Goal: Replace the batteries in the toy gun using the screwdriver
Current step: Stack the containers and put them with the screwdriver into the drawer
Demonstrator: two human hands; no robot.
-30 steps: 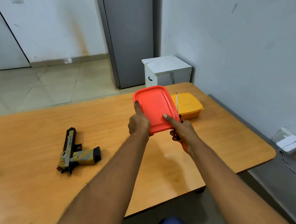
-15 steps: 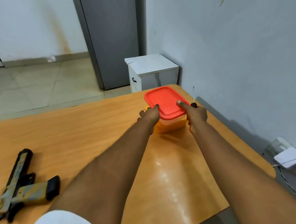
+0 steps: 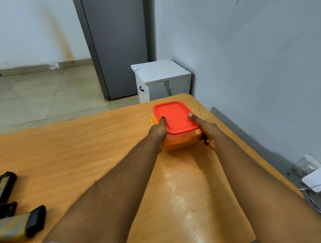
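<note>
Two bare hands meet at a lidded tub toward one o'clock on the wooden table (image 3: 86, 144), seen from the head camera. The left hand (image 3: 157, 132) curls against the tub's nine o'clock side with its thumb laid on the red lid (image 3: 175, 116). The right hand (image 3: 208, 132) takes the three o'clock side, thumb on the lid's edge, while its curled fingers also grip the screwdriver (image 3: 202, 122): a thin metal shaft points up toward twelve o'clock just beside the lid, and a dark handle shows at the palm. Under the red lid is a clear container stacked on an orange tub (image 3: 179, 143), which rests on the table.

At eight o'clock, well apart from the hands and cut by the frame edge, lies the toy gun (image 3: 13, 218). It rests on its side, a pistol shape with a black body and worn yellow-tan panels; its barrel runs toward eleven o'clock and its grip, ending in a black base, points toward three o'clock.

Beyond the table at twelve o'clock stands a small white cabinet (image 3: 162, 80) beside a grey door (image 3: 117, 41). A white adapter (image 3: 318, 179) with a cable lies on the floor at four o'clock.
</note>
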